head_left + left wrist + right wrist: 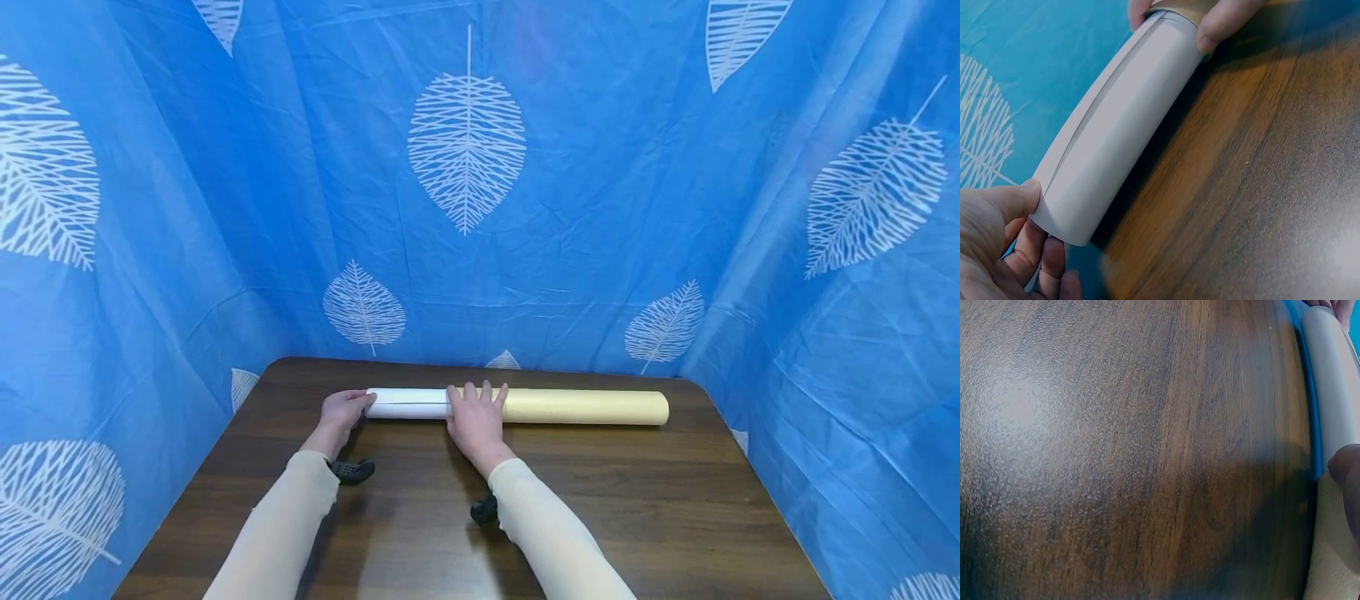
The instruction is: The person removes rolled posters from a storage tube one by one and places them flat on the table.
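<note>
A white rolled sheet of paper (408, 404) lies along the back of the table, a lengthwise overlapping edge showing on it. It meets a longer pale yellow tube (585, 407) on the right; whether the paper goes around or inside the tube I cannot tell. At the paper's left end, my left hand (347, 411) pinches the rim, thumb outside and fingers curled under the opening, clearest in the left wrist view. My right hand (477, 423) grips the tube across the joint, with thumb (1347, 475) on the near side and fingers spread over the top. The joint is partly hidden beneath it.
Dark wood-grain tabletop (420, 542) extends in front of the roll. Blue cloth (562, 208) with white leaf prints hangs behind the table and on both sides. A black band (352, 472) sits on the left wrist, and a black device (484, 509) on the right.
</note>
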Available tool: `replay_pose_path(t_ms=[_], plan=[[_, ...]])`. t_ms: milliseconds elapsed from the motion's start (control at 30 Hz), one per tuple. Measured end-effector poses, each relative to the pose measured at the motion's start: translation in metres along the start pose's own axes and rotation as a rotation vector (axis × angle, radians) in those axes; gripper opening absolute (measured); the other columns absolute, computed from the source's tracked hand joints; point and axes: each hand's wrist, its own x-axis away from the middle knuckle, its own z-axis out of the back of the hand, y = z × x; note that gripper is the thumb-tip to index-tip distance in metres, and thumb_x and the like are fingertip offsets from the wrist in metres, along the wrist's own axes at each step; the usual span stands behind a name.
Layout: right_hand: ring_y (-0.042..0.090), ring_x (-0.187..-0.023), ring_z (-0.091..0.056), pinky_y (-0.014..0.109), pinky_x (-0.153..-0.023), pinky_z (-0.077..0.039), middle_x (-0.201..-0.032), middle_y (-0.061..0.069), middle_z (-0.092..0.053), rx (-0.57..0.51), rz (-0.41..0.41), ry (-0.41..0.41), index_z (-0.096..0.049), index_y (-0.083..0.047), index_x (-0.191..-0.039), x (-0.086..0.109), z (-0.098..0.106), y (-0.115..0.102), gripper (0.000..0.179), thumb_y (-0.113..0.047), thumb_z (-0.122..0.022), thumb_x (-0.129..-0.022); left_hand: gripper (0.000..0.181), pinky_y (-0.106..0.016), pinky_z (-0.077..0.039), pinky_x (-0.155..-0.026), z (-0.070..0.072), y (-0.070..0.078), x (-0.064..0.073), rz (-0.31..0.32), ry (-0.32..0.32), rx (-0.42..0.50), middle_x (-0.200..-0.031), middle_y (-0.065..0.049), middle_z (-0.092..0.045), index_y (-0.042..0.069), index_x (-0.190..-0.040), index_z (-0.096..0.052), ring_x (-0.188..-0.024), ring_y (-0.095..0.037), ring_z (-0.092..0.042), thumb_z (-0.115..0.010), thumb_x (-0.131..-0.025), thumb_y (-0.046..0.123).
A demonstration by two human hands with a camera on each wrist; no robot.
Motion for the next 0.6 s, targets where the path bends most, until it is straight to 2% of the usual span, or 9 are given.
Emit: replay_pose_path(t_ms=[267, 600], plan=[[0.048, -0.129, -0.049, 0.076, -0.109, -0.022, -0.127, 0.011, -0.062, -0.001, -0.003, -0.018, -0.058, -0.026, -0.138, 0.0001, -0.0006, 0.0003, 0.057, -0.041, -0.079, -0.087, 0.052, -0.059, -0.033, -0.115, 0.0053, -0.0013, 0.0007, 0.006, -0.017, -0.011, -0.149, -0.031, -0.043, -0.006, -0.143, -0.051, -0.134, -0.045, -0.04, -0.06, -0.104, 0.027], [0.048, -0.128, -0.051, 0.077, -0.109, -0.023, -0.126, 0.012, -0.063, -0.003, 0.007, 0.007, -0.059, -0.025, -0.136, 0.0016, -0.0009, 0.0007, 0.055, -0.04, -0.079, -0.087, 0.052, -0.059, -0.034, -0.114, 0.0077, -0.0011, 0.0032, 0.0, -0.013, -0.007, -0.148, -0.031, -0.044, -0.008, -0.143, -0.052, -0.132, -0.044, -0.041, -0.06, -0.104, 0.026]])
